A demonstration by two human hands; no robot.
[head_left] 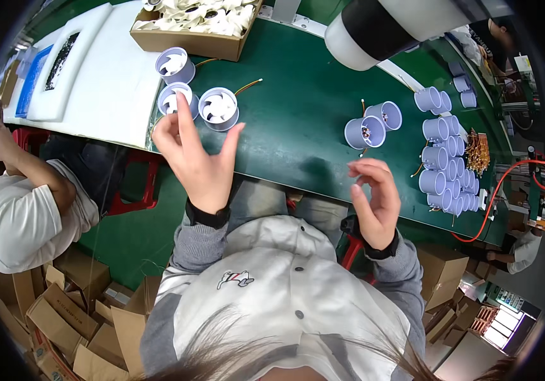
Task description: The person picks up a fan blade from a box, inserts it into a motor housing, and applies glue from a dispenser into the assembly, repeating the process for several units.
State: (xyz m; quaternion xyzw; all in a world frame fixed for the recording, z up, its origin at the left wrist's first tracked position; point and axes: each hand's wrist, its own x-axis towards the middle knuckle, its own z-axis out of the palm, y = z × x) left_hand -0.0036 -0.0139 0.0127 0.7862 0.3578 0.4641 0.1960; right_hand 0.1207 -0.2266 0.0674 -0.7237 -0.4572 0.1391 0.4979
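Observation:
My left hand [200,162] reaches over the near edge of the green table, thumb and fingers apart. Its index fingertip overlaps a lavender cup-shaped housing [165,95] with a white fan blade inside; whether it touches, I cannot tell. Close by are a second housing with a white fan [219,108], just beyond the thumb, and a third housing [175,65] farther back. Thin wires trail from some of these. My right hand [377,200] hovers at the table's front edge, fingers loosely bent and nothing between them. Beyond it stand two housings [365,132] without white fans, small parts showing inside.
A cardboard box [190,43] of white fan blades sits at the back. Several lavender housings [434,155] crowd the right side beside a bundle of wires [477,151]. A white cylindrical device [355,44] overhangs the table. Another person [31,203] sits at left.

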